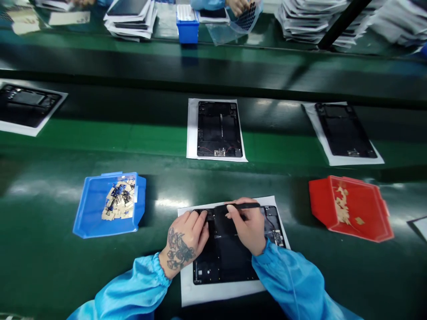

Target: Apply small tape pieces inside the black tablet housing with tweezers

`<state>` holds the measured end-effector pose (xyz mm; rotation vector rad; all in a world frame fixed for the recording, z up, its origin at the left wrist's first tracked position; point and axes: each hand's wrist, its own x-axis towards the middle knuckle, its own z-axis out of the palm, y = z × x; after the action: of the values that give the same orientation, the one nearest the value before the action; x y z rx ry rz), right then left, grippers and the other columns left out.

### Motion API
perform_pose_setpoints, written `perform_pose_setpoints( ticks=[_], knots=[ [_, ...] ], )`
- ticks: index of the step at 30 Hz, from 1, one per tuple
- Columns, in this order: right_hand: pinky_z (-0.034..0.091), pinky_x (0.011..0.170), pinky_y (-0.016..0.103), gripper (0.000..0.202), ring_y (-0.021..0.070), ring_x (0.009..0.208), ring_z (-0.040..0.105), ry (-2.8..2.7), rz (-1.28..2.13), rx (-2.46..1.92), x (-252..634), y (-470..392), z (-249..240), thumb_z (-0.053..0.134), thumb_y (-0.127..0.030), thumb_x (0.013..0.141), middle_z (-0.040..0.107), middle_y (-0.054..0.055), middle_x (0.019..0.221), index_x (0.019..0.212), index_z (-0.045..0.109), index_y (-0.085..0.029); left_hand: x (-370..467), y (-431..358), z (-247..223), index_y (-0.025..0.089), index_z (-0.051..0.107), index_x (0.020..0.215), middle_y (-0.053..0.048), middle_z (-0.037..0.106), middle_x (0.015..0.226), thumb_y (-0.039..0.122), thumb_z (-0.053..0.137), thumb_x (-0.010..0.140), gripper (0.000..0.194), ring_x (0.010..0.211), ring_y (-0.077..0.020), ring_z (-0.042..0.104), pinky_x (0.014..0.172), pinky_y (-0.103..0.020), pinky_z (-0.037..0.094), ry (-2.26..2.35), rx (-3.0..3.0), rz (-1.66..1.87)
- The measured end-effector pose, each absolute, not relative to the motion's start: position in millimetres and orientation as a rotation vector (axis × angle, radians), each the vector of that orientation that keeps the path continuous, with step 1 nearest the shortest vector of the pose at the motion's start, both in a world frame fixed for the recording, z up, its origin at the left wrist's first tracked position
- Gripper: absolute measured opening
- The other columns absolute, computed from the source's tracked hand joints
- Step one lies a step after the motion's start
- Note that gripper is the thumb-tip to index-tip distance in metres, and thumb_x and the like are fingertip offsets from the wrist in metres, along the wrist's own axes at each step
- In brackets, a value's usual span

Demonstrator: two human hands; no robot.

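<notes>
A black tablet housing (230,262) lies on a white sheet (203,295) in front of me. In my right hand (248,224) is a pair of black tweezers (248,206), pinched near the housing's far edge with its tip end towards the left. My left hand (188,238), tattooed on the back, rests on the housing's far left corner. Its fingers are bent and close together, and whatever is under the fingertips is hidden. A small circuit board (277,238) and thin wires show at the housing's right end.
A blue bin (83,213) of small parts stands left, a red bin (373,218) with beige pieces right. Beyond lie more tablet housings (208,129) (343,129) (23,113) on sheets. Across the line are a co-worker's hand (237,6), a blue box (187,32) and stacks (307,22).
</notes>
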<state>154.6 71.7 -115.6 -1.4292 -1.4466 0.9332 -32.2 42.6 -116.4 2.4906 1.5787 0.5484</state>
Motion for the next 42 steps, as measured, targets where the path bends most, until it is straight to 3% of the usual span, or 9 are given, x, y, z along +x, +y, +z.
perform_pose_setpoints(
  ticks=[7, 30, 42],
  knots=[
    [0.052, 0.059, 0.026, 0.012, 0.0134, 0.06, 0.064, -1.508, 0.949, -1.468, 155.1, 73.1, -111.9, 0.064, -0.028, 0.085, 0.062, 0.0, 0.08, 0.089, 0.054, -0.022, -32.6, 43.8, -114.9, 0.008, 0.059, 0.11, -0.007, 0.057, 0.076, 0.021, 0.049, 0.088, 0.028, 0.069, -0.0203, 0.052, 0.06, -0.033, 0.044, 1.56, 2.473, 0.573],
    [0.05, 0.053, 0.024, 0.015, 0.0132, 0.055, 0.063, -1.421, 1.053, -1.51, 153.2, 75.8, -117.2, 0.063, -0.028, 0.086, 0.062, -0.003, 0.066, 0.093, 0.05, -0.022, -32.4, 43.2, -114.2, 0.01, 0.059, 0.111, -0.006, 0.056, 0.076, 0.022, 0.051, 0.087, 0.028, 0.069, -0.0201, 0.052, 0.059, -0.033, 0.044, 1.579, 2.428, 0.555],
    [0.055, 0.057, 0.027, 0.01, 0.0132, 0.056, 0.065, -1.581, 0.912, -1.347, 146.9, 67.3, -115.5, 0.06, -0.021, 0.088, 0.067, 0.001, 0.08, 0.093, 0.052, -0.022, -32.7, 42.8, -113.2, 0.01, 0.058, 0.111, -0.006, 0.058, 0.077, 0.021, 0.051, 0.087, 0.028, 0.07, -0.0208, 0.053, 0.06, -0.033, 0.045, 1.572, 2.43, 0.558]
  ],
)
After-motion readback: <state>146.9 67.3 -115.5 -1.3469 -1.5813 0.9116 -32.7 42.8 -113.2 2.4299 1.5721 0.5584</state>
